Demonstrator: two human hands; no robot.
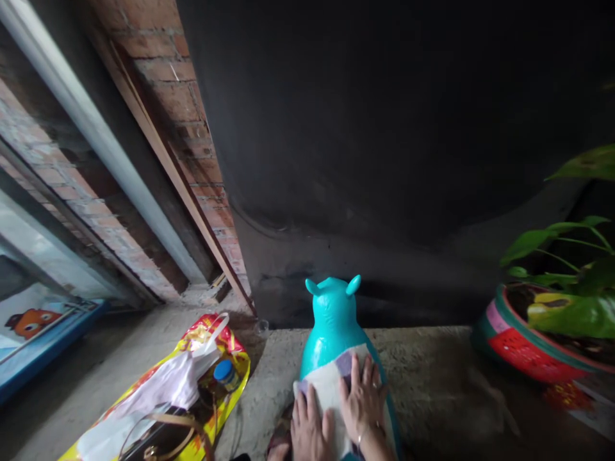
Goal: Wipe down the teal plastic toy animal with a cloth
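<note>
- Left hand (310, 430) and right hand (364, 400) lie flat, fingers released, on a pale patchwork cloth (328, 390).
- The cloth drapes a turquoise inflatable animal toy (332, 320), near centre on the concrete floor (432, 378).

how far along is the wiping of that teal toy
Done: cannot tell, no wiped patch shows. In hand: left hand and right hand both press a pale cloth flat on the teal inflatable animal toy. Left: its head and ears lie beyond the cloth.
</note>
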